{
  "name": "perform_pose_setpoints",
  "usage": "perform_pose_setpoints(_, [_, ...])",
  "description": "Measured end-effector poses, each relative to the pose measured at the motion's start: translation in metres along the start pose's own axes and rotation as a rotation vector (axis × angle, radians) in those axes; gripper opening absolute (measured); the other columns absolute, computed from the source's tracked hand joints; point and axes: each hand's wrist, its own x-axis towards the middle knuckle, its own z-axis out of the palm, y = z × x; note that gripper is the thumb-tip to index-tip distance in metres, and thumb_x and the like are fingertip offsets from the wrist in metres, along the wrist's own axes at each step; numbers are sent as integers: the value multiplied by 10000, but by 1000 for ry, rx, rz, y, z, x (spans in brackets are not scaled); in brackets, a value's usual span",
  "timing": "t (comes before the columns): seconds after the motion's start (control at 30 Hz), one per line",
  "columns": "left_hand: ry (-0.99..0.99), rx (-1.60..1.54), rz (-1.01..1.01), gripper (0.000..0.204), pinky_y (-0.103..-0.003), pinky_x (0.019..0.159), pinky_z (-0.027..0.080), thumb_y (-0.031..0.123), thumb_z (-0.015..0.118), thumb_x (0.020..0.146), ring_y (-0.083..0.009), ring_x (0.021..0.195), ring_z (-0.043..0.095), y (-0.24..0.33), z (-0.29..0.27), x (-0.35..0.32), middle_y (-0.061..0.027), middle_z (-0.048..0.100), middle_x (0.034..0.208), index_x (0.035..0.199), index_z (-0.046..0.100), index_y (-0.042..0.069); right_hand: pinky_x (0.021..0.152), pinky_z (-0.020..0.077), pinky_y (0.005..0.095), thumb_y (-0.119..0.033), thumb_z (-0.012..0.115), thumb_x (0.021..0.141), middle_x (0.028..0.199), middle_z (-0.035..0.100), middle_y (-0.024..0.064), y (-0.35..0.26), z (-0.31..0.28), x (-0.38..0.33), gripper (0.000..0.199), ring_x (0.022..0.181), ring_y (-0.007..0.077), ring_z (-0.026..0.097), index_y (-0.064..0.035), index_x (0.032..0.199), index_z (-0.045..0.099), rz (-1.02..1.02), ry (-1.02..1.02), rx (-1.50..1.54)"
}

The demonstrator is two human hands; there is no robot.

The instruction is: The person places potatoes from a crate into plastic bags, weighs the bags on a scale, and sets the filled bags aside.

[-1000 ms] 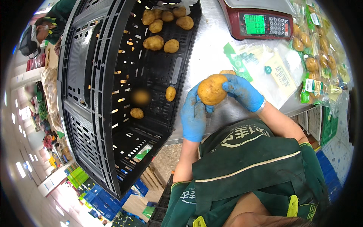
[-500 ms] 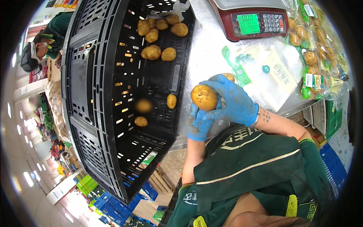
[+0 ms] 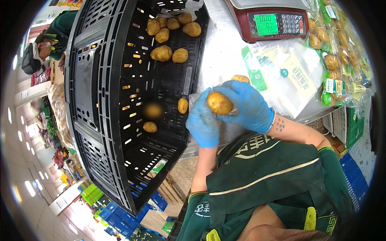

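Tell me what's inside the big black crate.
Loose potatoes lie inside the black crate, with crumpled whitish plastic at its far end. Whatever it covers can't be seen; one yellowish patch is too blurred to identify.

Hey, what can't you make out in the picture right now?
In the head view:
Underside of the held potato: hidden by its own bulk and the right hand.
Left hand: finger outlines blurred.
Second potato: lower part behind the right hand.
Red scale: far end cut off by the upper edge.
Black crate: one brownish patch too blurred to identify.
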Motion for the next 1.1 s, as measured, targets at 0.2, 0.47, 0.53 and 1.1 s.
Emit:
perform_pose_setpoints(0.2, [-62, -359, -86, 312, -338, 966, 433, 189, 476, 980, -201, 1070, 568, -23, -3, 3, -127, 610, 1170, 1180, 599, -16, 835, 464, 381, -238, 762, 716, 1101, 563, 113, 5, 4, 1, 586, 958, 296, 581, -92, 1239, 542, -13, 3, -21])
perform_pose_setpoints(0.47, [-268, -363, -75, 460, -373, 1060, 352, 153, 531, 880, -233, 1219, 477, -23, -17, -3, -137, 510, 1321, 1315, 507, 4, 842, 454, 377, -212, 759, 711, 1127, 559, 106, 4, 9, -4, 641, 963, 277, 577, -94, 1288, 507, -96, -40, -86])
perform_pose_setpoints(0.53, [-268, -360, -125, 458, -364, 1057, 356, 99, 498, 856, -225, 1213, 487, -18, -20, -4, -138, 523, 1311, 1304, 520, 4, 841, 453, 376, -208, 762, 705, 1129, 560, 102, 5, 8, -5, 657, 958, 271, 577, -93, 1296, 501, -104, -74, -96])
perform_pose_setpoints(1.1, [-267, -499, -206, 456, -344, 1028, 428, -55, 540, 865, -189, 1182, 517, -33, -17, -12, -117, 530, 1288, 1313, 488, 13, 857, 469, 410, -182, 781, 695, 1125, 570, 121, 14, 0, -2, 607, 991, 312, 583, -79, 1244, 544, -2, -155, 84])
